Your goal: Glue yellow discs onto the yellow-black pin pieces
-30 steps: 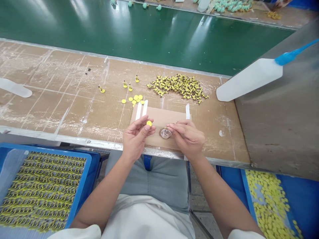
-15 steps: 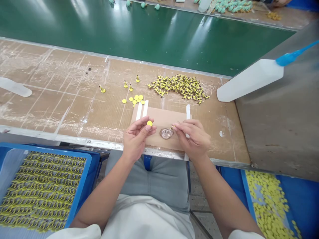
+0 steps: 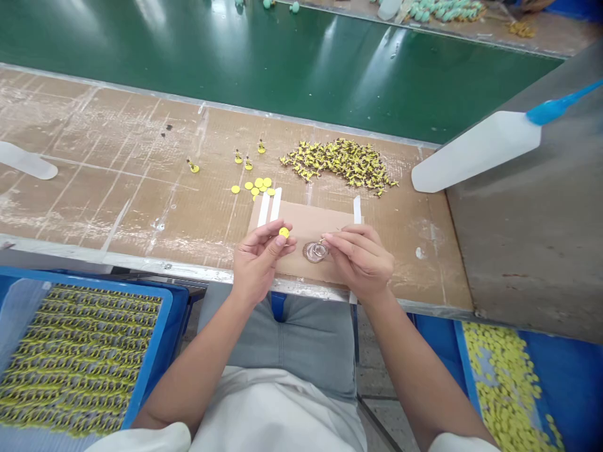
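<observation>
My left hand [image 3: 257, 263] is closed in a pinch on a small round yellow disc [image 3: 284, 232], its flat face turned up. My right hand [image 3: 362, 260] pinches a tiny figurine [image 3: 323, 240], mostly hidden by the fingertips. Just under those fingertips is a clear, glossy round patch [image 3: 313, 253], a puddle or a shallow dish, on a taped cardboard sheet [image 3: 308, 216]. Behind the sheet lie several loose yellow discs [image 3: 259, 182]. Several figurines on yellow bases [image 3: 248, 164] stand beyond them, beside a heap of yellow-and-brown figurines [image 3: 342, 162].
A white bottle with a blue nozzle [image 3: 478, 154] leans against a metal panel [image 3: 527, 251] at right. Blue trays hold rows of figurines [image 3: 80, 358] at lower left and yellow discs [image 3: 504, 383] at lower right. A green belt [image 3: 264, 69] runs behind the table.
My right hand shifted right, away from the clear round patch, then came back slightly left over it. My left hand keeps the yellow disc in nearly the same place.
</observation>
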A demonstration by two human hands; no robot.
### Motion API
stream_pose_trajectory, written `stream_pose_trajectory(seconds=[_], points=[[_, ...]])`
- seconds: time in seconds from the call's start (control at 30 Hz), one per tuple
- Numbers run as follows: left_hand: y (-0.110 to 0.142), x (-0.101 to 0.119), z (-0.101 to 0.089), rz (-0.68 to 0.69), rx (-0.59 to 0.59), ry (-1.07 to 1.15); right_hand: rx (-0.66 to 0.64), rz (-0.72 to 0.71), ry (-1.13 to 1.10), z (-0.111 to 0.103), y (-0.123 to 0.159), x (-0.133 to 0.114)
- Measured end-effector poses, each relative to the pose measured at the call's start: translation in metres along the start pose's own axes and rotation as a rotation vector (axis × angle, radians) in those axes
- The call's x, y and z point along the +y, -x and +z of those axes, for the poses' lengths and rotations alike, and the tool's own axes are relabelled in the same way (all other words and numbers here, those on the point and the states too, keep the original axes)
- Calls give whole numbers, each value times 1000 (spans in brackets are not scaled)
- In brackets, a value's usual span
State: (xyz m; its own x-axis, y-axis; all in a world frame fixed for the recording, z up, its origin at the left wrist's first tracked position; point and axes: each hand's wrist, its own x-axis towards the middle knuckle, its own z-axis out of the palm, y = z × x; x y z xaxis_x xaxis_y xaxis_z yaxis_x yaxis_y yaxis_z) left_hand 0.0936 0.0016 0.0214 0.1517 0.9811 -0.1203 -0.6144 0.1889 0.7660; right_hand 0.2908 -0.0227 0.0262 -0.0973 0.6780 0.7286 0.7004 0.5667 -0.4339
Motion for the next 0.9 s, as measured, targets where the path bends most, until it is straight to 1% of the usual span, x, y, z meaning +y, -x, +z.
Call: stream_pose_trajectory(seconds=[0.07,0.13,0.23,0.3,0.43,0.5,0.53,0.6,0.73,0.9], points=[[0,0,0,4,-4,1,-1,-21,-2,0,-2,0],[0,0,0,5,-7,2,5,-12,-14,0,-2,0],[1,0,-1,3,-9,6,71,82,-59,1,0,-2],[1,2,-1,-5,-3,11,157,214,-127,1,1,-7],[7,4,-2,-39,29,28,359,604,-398,-2,-2,-28],[13,5,1,-67,45,50,394,738,-535,-5,-5,-42],[16,6,3,-83,47,66,391,773,-591,-8,-7,-49],[25,8,8,-112,43,99,380,785,-669,-13,-10,-64],[44,11,21,-123,19,145,353,738,-726,-18,-12,-89],[62,11,34,-78,-19,154,345,685,-737,-14,-11,-108]])
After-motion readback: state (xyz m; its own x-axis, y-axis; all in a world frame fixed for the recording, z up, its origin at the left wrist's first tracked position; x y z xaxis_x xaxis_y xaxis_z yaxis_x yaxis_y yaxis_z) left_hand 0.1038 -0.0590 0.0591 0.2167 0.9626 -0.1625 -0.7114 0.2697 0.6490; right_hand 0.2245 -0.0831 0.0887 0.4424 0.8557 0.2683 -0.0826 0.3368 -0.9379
